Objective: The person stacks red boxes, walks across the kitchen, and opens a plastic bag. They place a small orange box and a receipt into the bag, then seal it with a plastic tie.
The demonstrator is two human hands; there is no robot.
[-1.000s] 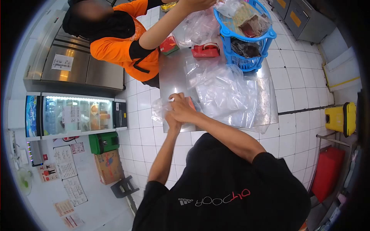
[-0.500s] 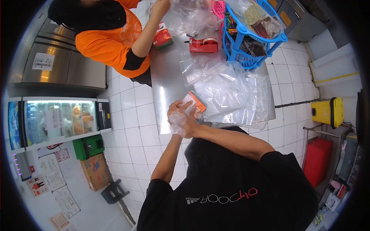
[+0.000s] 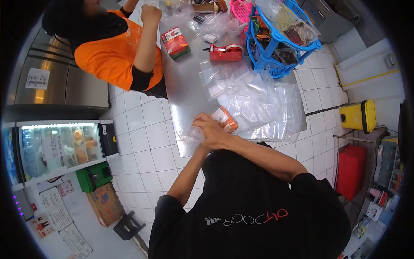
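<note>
My right hand (image 3: pixel 211 131) is bent over my left hand at the near left corner of the steel table (image 3: pixel 183 101), its fingers curled on thin clear plastic (image 3: pixel 191 135). The crumpled plastic sticks out to the left of the fingers. Most of my left hand (image 3: pixel 204 147) is hidden under the right one and the plastic; its fingers do not show. Just beyond my right knuckles is a small orange box (image 3: pixel 230 124) with whitish film on top. Flat clear plastic bags (image 3: pixel 254 101) lie in a loose pile to its right.
A red tape dispenser (image 3: pixel 226 53), a red and green box (image 3: pixel 175 43) and a tiered blue basket (image 3: pixel 276 49) stand farther back on the table. Across the left side, a co-worker in an orange shirt (image 3: pixel 112 60) raises a hand (image 3: pixel 151 15). A lit display fridge (image 3: pixel 64 146) is at left.
My right hand has turned further over the left, and the plastic now bunches lower left. The co-worker's arm has shifted left, leaving the red and green box in full view.
</note>
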